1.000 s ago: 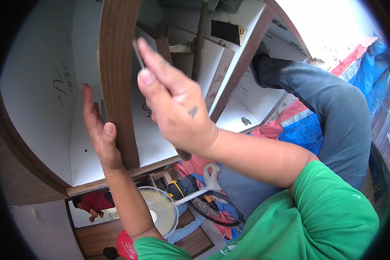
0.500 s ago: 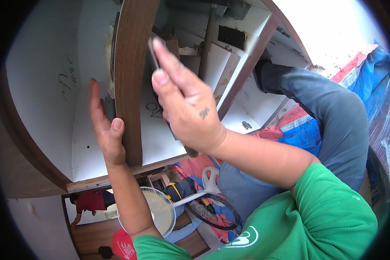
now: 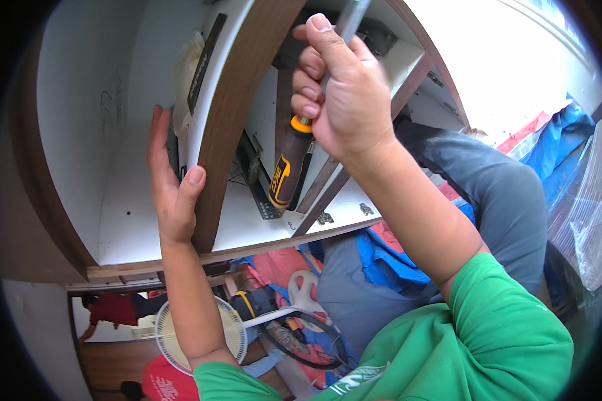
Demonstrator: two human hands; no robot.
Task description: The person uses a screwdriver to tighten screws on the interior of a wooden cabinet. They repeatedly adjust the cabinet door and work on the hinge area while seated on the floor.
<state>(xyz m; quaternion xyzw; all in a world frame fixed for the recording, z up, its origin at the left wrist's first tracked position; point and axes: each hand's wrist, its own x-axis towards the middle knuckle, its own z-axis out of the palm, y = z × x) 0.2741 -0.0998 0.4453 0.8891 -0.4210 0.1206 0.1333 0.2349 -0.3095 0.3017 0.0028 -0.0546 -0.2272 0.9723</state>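
I see a white cabinet interior (image 3: 134, 200) above a cluttered floor with a white fan (image 3: 194, 334). Since a moment ago my right hand (image 3: 344, 93) has risen, its grip clamped on a black-and-orange-handled screwdriver (image 3: 289, 164). My left hand (image 3: 170, 180) lies open against the brown wooden panel edge (image 3: 237, 113).

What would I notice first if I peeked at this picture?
Right in the middle, the right hand grips a screwdriver by its shaft, the black-and-orange handle hanging below the fist. To its left, the left hand presses flat against a brown-edged divider panel inside a white cabinet. Lower down, a white fan sits among the clutter below.
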